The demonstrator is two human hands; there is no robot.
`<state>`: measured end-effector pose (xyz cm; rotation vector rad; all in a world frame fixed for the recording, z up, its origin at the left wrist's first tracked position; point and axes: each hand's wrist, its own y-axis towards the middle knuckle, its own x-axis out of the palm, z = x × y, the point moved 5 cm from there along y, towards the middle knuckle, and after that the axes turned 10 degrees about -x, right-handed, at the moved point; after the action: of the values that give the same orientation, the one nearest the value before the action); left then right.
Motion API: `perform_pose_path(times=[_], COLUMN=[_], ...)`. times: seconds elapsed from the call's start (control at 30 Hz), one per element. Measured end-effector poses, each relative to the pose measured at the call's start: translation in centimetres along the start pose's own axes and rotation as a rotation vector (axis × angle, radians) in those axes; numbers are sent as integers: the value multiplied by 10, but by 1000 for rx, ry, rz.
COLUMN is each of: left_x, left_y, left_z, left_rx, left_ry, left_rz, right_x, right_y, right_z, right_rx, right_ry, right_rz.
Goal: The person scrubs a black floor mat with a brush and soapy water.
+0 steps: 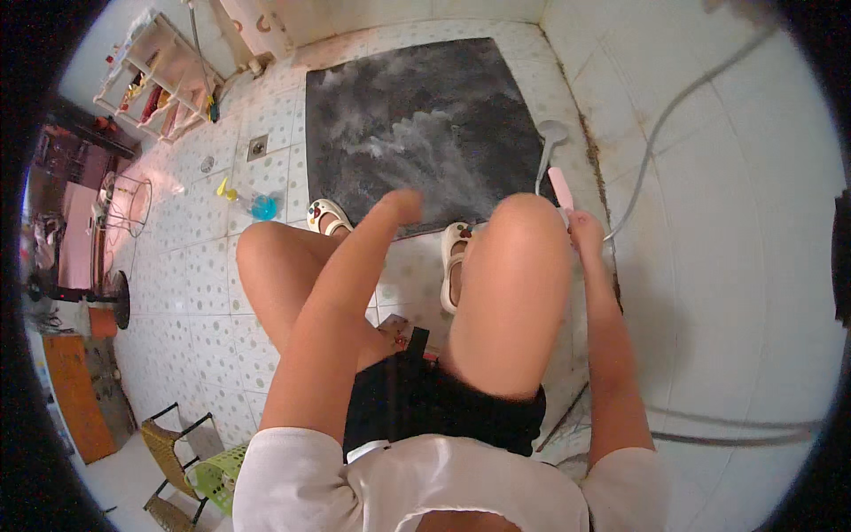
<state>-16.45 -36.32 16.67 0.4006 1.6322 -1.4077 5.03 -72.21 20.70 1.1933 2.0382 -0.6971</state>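
A dark mat (412, 133) with whitish, cloudy streaks lies flat on the tiled floor in front of my feet. My left hand (404, 206) is over the mat's near edge, its fingers blurred and partly hidden, so I cannot tell whether it holds anything. Beside my right knee, my right hand (585, 229) grips a pink-handled tool (560, 187), perhaps a brush, whose lower end is hidden behind the knee. A grey shower head (552, 133) rests at the mat's right edge, just beyond the pink handle.
A spray bottle with blue liquid (264, 207) lies left of the mat, near a floor drain (257, 147). A shelf rack (163, 86) stands at the upper left. The shower hose (648, 156) runs along the right wall. A green basket (219, 475) is at lower left.
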Motion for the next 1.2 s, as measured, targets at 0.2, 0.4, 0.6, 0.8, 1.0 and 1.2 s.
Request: perform_pose_path(times=[0.2, 0.4, 0.6, 0.8, 1.0, 1.2], left_x=[-60, -36, 1, 20, 39, 25], left_y=[-45, 32, 120, 214, 247, 262], left_z=[29, 2, 27, 24, 28, 37], left_rx=[119, 174, -54, -389, -490, -521], left_ry=[-165, 33, -169, -196, -310, -197], left_rz=[223, 161, 29, 201, 40, 10], right_x=[-48, 17, 77, 159, 143, 91], right_y=[-33, 10, 92, 191, 185, 217], right_z=[34, 64, 47, 60, 195, 210], right_rx=[-116, 38, 72, 108, 36, 142], right_ry=[-52, -147, -280, -335, -546, -921], right_rz=[128, 61, -67, 29, 161, 305])
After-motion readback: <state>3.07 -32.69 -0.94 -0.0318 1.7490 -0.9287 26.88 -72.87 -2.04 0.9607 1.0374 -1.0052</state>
